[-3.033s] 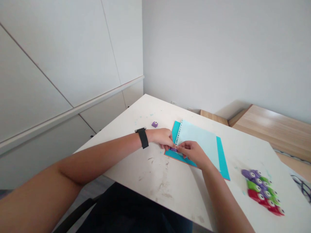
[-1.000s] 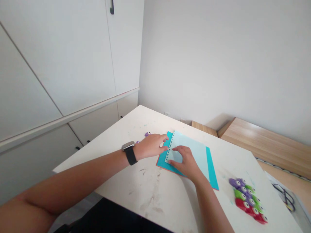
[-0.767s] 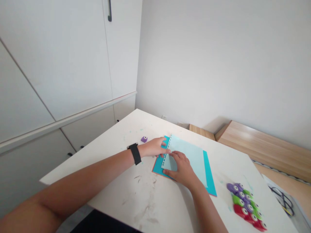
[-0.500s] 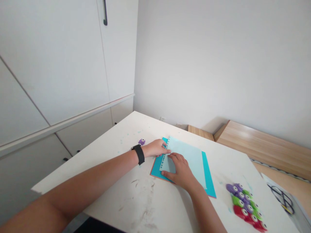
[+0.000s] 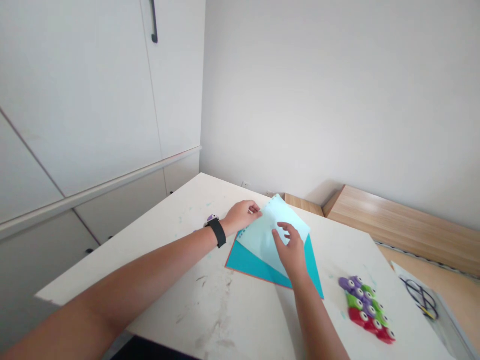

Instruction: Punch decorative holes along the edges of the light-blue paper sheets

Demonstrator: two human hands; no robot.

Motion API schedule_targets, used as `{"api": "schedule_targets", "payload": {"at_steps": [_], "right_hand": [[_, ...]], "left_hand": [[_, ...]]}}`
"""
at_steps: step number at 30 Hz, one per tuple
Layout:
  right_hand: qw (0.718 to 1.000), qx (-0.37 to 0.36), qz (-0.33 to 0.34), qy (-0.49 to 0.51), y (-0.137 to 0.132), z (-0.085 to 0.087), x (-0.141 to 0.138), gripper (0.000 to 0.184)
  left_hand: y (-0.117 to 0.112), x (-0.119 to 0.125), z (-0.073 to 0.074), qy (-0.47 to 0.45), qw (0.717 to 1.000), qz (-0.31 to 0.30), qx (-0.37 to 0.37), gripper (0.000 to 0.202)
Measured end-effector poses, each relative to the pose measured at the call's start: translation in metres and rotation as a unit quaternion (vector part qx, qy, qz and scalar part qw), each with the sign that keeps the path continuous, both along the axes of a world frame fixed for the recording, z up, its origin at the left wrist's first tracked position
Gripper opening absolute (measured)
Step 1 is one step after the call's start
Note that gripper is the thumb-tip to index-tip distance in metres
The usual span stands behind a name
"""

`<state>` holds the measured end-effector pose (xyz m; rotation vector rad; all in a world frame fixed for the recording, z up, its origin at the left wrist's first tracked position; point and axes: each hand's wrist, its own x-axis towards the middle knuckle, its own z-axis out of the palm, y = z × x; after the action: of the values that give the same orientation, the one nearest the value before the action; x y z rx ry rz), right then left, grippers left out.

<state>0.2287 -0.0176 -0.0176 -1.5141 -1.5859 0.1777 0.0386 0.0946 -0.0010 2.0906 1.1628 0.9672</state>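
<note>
Because the pale blue punched sheet (image 5: 262,235) is thin paper, it should weigh next to nothing and flex easily. The row of small holes along its left margin looks like its weakest line, so a hold along its solid edges or flat under the palm would suit it better than a tug at those holes. It lies askew on a teal card (image 5: 245,265) with an orange-red edge, on a white table (image 5: 165,310), and its far corner reaches past the card's far edge. The card looks stiffer, though its smooth face may let the sheet slip.

The left hand (image 5: 240,216) sits at the sheet's left margin, with fingers and thumb drawn together, apparently pinching the paper. A black-strapped smartwatch (image 5: 218,233) circles that wrist. The right hand (image 5: 291,250) is over the sheet with its fingers spread apart; whether the fingertips touch the paper or hover just above it, the view cannot settle. A small purple craft punch (image 5: 212,218) sits just beyond the left wrist, partly hidden by it, and a cluster of purple, green and red craft punches (image 5: 363,305) lies well to the right.

Against the view a moment earlier, the sheet has swung out of square with the card, and the right hand has lifted from its flat press.
</note>
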Motion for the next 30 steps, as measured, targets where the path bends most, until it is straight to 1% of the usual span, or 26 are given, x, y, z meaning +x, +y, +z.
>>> {"api": "schedule_targets", "payload": {"at_steps": [1, 2, 3, 4, 5, 6, 7, 8, 9, 11, 13, 16, 17, 19, 21, 23, 25, 28, 30], "right_hand": [[0.999, 0.027, -0.035, 0.012, -0.001, 0.006, 0.003, 0.033], [0.996, 0.059, -0.068, 0.016, -0.002, 0.013, 0.006, 0.034], [0.991, 0.095, -0.097, 0.011, -0.005, 0.020, 0.008, 0.036], [0.984, 0.133, -0.120, -0.001, -0.009, 0.029, 0.010, 0.039], [0.976, 0.170, -0.137, -0.019, -0.013, 0.037, 0.010, 0.043], [0.967, 0.204, -0.146, -0.043, -0.018, 0.045, 0.009, 0.047], [0.960, 0.228, -0.144, -0.072, -0.024, 0.052, 0.008, 0.051], [0.956, 0.239, -0.133, -0.109, -0.031, 0.058, 0.007, 0.053], [0.953, 0.236, -0.118, -0.150, -0.038, 0.061, 0.005, 0.053], [0.948, 0.195, -0.085, -0.235, -0.054, 0.062, 0.000, 0.049], [0.944, 0.127, -0.063, -0.299, -0.068, 0.053, -0.003, 0.042], [0.942, 0.014, -0.019, -0.334, -0.083, 0.030, -0.003, 0.032], [0.942, -0.023, 0.003, -0.334, -0.086, 0.022, -0.002, 0.029], [0.941, -0.082, 0.046, -0.326, -0.088, 0.008, 0.002, 0.025], [0.938, -0.118, 0.078, -0.316, -0.088, -0.002, 0.006, 0.022], [0.937, -0.132, 0.094, -0.311, -0.087, -0.007, 0.009, 0.021], [0.937, -0.133, 0.096, -0.309, -0.085, -0.009, 0.010, 0.021], [0.936, -0.139, 0.091, -0.310, -0.083, -0.009, 0.012, 0.023], [0.935, -0.144, 0.084, -0.312, -0.080, -0.009, 0.015, 0.025]], "left_hand": [[-0.005, -0.002, 0.018, -0.004, 0.997, 0.031, 0.067, 0.024], [-0.011, -0.005, 0.037, -0.001, 0.986, 0.065, 0.151, 0.023], [-0.018, -0.008, 0.054, 0.005, 0.968, 0.082, 0.237, 0.021], [-0.025, -0.010, 0.069, 0.020, 0.945, 0.074, 0.317, 0.018], [-0.034, -0.012, 0.081, 0.047, 0.919, 0.052, 0.387, 0.016], [-0.043, -0.013, 0.088, 0.081, 0.893, 0.024, 0.441, 0.015], [-0.051, -0.014, 0.090, 0.113, 0.870, -0.005, 0.481, 0.014], [-0.060, -0.014, 0.088, 0.139, 0.850, -0.027, 0.507, 0.013], [-0.068, -0.013, 0.082, 0.162, 0.836, -0.050, 0.522, 0.013], [-0.082, -0.011, 0.061, 0.208, 0.825, -0.090, 0.518, 0.013], [-0.094, -0.009, 0.035, 0.244, 0.830, -0.118, 0.488, 0.013], [-0.107, -0.005, 0.000, 0.284, 0.848, -0.155, 0.420, 0.012], [-0.111, -0.004, -0.009, 0.291, 0.855, -0.167, 0.396, 0.011], [-0.115, -0.002, -0.021, 0.294, 0.869, -0.187, 0.351, 0.011], [-0.116, -0.001, -0.027, 0.286, 0.883, -0.197, 0.315, 0.012], [-0.113, -0.001, -0.028, 0.274, 0.897, -0.200, 0.285, 0.013], [-0.108, -0.003, -0.026, 0.267, 0.904, -0.203, 0.265, 0.014], [-0.096, -0.010, -0.020, 0.275, 0.905, -0.212, 0.245, 0.015], [-0.088, -0.015, -0.016, 0.282, 0.910, -0.213, 0.218, 0.018]]}}
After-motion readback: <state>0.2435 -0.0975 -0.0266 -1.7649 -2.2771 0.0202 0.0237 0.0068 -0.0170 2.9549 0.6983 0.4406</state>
